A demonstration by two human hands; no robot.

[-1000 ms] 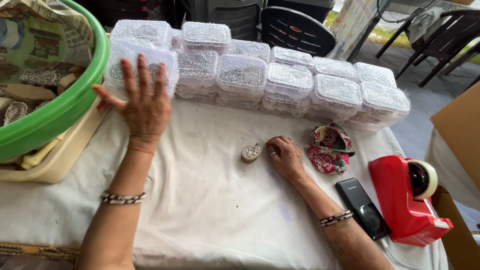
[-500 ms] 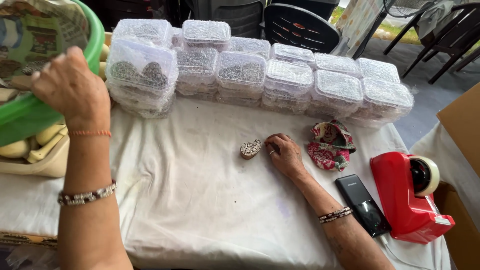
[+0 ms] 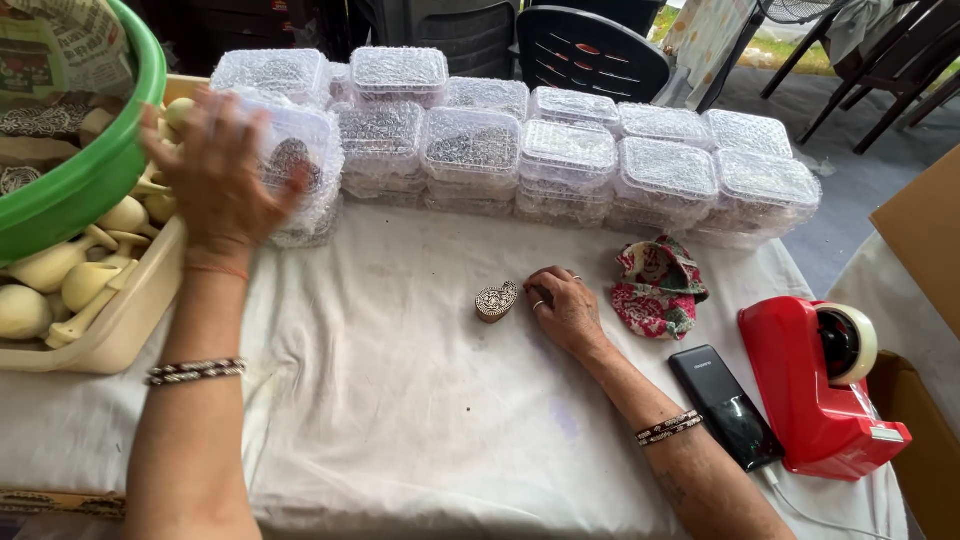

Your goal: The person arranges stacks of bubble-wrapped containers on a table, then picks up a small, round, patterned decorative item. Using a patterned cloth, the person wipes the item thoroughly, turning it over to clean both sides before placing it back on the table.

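My left hand (image 3: 215, 170) is raised at the left, fingers spread and blurred, in front of a stack of clear plastic lidded boxes (image 3: 300, 150); it holds nothing. My right hand (image 3: 565, 305) rests on the white tablecloth (image 3: 400, 400) with fingers curled loosely, and nothing shows in it. A small carved paisley-shaped piece (image 3: 496, 300) lies just left of its fingertips. Both wrists wear bead bracelets.
Rows of clear boxes with small dark contents (image 3: 570, 155) line the back. A green basin (image 3: 90, 170) and a cream tub of pale gourd-shaped pieces (image 3: 90, 290) stand at left. A patterned cloth pouch (image 3: 655, 285), a black phone (image 3: 725, 405) and a red tape dispenser (image 3: 820, 385) lie at right.
My left hand went from the near box stack over to the green basin, then back right to the boxes. My right hand stayed put beside the carved piece.
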